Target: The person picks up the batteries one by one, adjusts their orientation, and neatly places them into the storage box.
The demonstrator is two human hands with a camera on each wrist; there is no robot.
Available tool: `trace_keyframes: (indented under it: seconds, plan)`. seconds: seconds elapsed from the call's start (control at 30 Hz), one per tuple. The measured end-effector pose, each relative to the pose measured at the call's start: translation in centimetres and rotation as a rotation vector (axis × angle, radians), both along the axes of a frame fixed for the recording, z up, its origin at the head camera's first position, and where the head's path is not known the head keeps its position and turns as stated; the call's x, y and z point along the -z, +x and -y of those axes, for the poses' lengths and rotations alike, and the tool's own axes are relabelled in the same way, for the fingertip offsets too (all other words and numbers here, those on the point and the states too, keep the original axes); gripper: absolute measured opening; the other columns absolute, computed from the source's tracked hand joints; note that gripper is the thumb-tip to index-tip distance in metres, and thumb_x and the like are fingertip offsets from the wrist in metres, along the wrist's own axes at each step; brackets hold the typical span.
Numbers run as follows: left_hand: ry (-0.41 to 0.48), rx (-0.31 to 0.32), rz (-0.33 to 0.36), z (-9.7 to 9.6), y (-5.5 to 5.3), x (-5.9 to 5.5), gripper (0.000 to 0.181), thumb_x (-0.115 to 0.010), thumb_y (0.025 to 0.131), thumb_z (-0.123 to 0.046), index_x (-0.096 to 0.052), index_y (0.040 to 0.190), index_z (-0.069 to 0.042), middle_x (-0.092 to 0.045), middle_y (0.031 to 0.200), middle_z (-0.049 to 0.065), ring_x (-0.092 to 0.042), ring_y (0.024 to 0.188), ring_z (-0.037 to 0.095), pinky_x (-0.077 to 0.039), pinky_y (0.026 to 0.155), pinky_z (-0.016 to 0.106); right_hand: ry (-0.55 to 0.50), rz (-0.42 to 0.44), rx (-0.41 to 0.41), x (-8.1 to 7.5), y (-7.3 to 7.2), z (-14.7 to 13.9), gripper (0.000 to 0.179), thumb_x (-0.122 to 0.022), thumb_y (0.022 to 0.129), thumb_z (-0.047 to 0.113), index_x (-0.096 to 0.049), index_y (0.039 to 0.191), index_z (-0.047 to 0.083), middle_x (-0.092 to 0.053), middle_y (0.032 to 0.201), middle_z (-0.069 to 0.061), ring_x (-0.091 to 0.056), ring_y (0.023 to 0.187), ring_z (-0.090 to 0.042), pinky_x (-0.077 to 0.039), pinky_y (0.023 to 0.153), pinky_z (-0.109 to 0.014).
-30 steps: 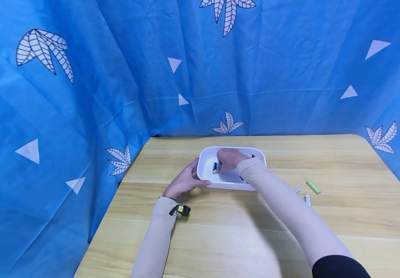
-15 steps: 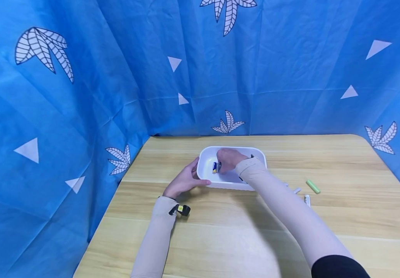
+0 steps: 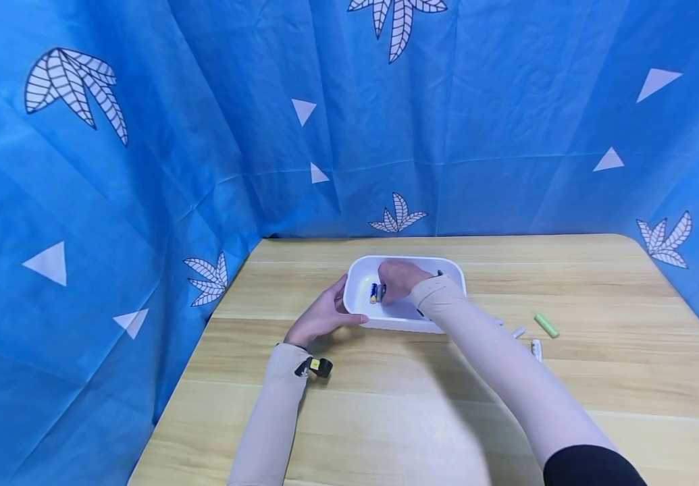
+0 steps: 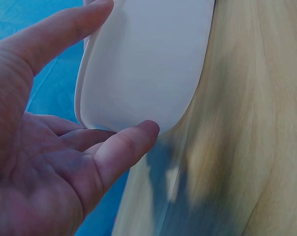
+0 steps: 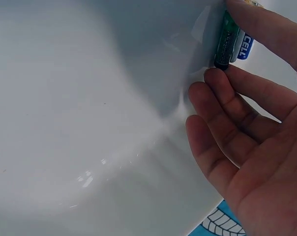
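Observation:
A white plastic box (image 3: 406,325) sits on the wooden table. At its left end my left hand (image 3: 323,316) grips it, the thumb along the near side and the other fingers around the far corner; the left wrist view shows this hand (image 4: 55,167) against the box wall (image 4: 143,64). My right hand (image 3: 402,278) reaches down inside the box. In the right wrist view its thumb and index finger pinch the ends of a green battery (image 5: 226,43). Right beside that lie a silver battery (image 5: 236,49) and a blue battery (image 5: 245,46), upon the box floor.
Right of the box, a light green battery (image 3: 546,325) and a white battery (image 3: 536,349) lie on the table (image 3: 641,378). Another pale battery (image 3: 519,332) is partly hidden by my right sleeve. A blue patterned curtain (image 3: 495,121) hangs behind and left of the table.

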State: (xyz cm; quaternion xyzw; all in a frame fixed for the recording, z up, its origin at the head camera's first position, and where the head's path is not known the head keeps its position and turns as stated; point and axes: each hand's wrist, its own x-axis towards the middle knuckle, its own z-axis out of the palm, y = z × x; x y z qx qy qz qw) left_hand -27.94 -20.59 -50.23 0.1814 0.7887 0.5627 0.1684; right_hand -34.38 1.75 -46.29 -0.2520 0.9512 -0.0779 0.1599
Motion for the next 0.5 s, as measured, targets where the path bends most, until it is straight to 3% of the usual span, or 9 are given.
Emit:
trace_keyframes:
  seconds: [0.5]
  plan:
    - [0.007, -0.004, 0.003, 0.0, 0.22, -0.16, 0.117, -0.093, 0.077, -0.028, -0.018, 0.167, -0.023, -0.034, 0.169, 0.002, -0.04, 0.154, 0.028, -0.038, 0.125, 0.047, -0.028, 0.027, 0.027, -0.07, 0.12, -0.12, 0.037, -0.09, 0.079, 0.029, -0.069, 0.102, 0.01, -0.069, 0.09, -0.001, -0.059, 0.081, -0.016, -0.054, 0.078, -0.028]
